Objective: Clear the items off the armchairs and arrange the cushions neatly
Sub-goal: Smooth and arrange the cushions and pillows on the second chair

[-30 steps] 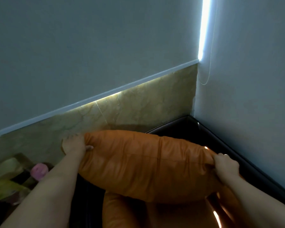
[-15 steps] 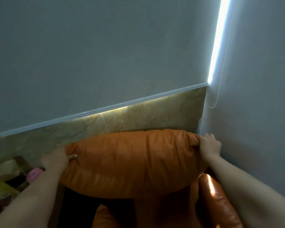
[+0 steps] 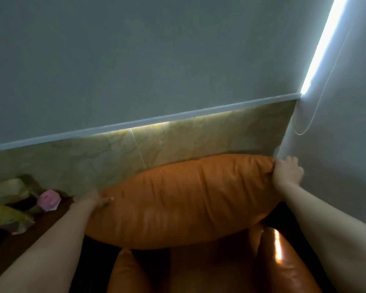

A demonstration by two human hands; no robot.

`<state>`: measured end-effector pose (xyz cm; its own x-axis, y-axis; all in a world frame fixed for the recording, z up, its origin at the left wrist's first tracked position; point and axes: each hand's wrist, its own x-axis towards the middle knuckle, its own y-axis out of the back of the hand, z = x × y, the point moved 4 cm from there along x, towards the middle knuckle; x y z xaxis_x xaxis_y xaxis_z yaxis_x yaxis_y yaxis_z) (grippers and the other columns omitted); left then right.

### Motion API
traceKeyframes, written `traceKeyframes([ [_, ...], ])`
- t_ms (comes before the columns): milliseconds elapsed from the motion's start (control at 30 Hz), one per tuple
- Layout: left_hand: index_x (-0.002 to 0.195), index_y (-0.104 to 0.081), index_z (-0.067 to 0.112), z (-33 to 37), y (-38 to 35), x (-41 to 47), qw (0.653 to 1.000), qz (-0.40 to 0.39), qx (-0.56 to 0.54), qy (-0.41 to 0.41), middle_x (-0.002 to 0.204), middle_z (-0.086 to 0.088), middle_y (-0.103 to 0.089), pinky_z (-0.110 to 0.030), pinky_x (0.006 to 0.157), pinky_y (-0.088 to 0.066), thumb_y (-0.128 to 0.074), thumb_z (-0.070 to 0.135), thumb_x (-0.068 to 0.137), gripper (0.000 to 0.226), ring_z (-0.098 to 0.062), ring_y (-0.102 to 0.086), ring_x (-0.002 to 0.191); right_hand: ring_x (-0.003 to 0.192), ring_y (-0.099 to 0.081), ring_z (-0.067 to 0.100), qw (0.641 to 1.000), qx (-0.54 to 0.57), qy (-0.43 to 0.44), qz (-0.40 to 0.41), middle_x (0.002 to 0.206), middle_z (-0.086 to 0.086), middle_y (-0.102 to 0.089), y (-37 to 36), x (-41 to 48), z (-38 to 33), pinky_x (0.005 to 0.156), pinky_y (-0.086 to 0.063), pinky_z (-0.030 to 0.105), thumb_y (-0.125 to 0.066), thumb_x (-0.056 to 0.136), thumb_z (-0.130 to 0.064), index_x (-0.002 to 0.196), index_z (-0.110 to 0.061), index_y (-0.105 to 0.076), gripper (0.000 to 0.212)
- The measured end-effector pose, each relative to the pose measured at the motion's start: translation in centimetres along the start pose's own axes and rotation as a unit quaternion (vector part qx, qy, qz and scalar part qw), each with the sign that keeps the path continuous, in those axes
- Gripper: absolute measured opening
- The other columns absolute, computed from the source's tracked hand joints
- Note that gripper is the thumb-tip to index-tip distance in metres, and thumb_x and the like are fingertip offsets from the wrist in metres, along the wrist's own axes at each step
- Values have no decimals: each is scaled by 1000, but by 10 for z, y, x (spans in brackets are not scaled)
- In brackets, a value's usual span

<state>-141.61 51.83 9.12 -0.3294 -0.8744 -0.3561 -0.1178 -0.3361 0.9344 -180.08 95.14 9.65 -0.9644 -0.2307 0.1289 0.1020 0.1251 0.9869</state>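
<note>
Fingers of the left hand (image 3: pixel 97 200) and the right hand (image 3: pixel 287 171) are closed on opposite ends of the orange cushion (image 3: pixel 184 199), held above the armchair (image 3: pixel 230 269) by the marble wall panel (image 3: pixel 178 142). It should be lowered level, pressed back evenly, then released.

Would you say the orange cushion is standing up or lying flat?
Standing on edge: the orange cushion rises above the armchair, left hand and right hand gripping its ends.
</note>
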Motion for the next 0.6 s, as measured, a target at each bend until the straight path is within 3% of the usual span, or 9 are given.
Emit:
traceKeyframes([
  [100, 150, -17, 9, 31, -35, -18, 995, -32, 77, -46, 156, -14, -21, -40, 110, -33, -58, 64, 82, 96, -33, -26, 141, 119, -40, 31, 995, -23, -19, -98, 123, 14, -50, -54, -24, 22, 93, -37, 40, -37, 97, -15, 123, -16, -57, 33],
  [200, 153, -9, 16, 69, -76, -33, 984, -133, 55, -102, 159, -8, -12, -42, 115, -25, -61, 59, 83, 97, -30, -17, 145, 130, -38, 26, 982, -60, 68, -164, 138, 5, -48, -89, -47, 12, 109, -27, 42, -40, 97, -28, 141, -30, -42, 44],
  [333, 151, 10, 18, 98, -119, -53, 961, -231, 12, -152, 161, -6, 3, -38, 117, -17, -68, 51, 81, 110, -26, -8, 147, 145, -13, 23, 953, -3, 199, -230, 155, 0, -25, -102, -75, -41, 116, -8, 45, -53, 92, -44, 149, -35, -23, 65],
  [467, 149, 18, 31, 108, -138, -63, 963, -188, 59, -183, 160, -2, 10, -46, 118, -9, -71, 55, 75, 118, -31, 1, 147, 147, 3, 21, 932, -9, 272, -238, 161, -1, -8, -115, -97, -76, 118, 2, 43, -56, 89, -48, 151, -33, -11, 78],
  [600, 149, 19, 29, 121, -147, -65, 958, -161, 94, -220, 158, 0, 21, -44, 117, -5, -74, 52, 73, 122, -27, 11, 147, 147, 10, 22, 923, -16, 300, -242, 161, 1, 1, -128, -111, -106, 118, 6, 43, -60, 85, -54, 152, -30, -3, 92],
])
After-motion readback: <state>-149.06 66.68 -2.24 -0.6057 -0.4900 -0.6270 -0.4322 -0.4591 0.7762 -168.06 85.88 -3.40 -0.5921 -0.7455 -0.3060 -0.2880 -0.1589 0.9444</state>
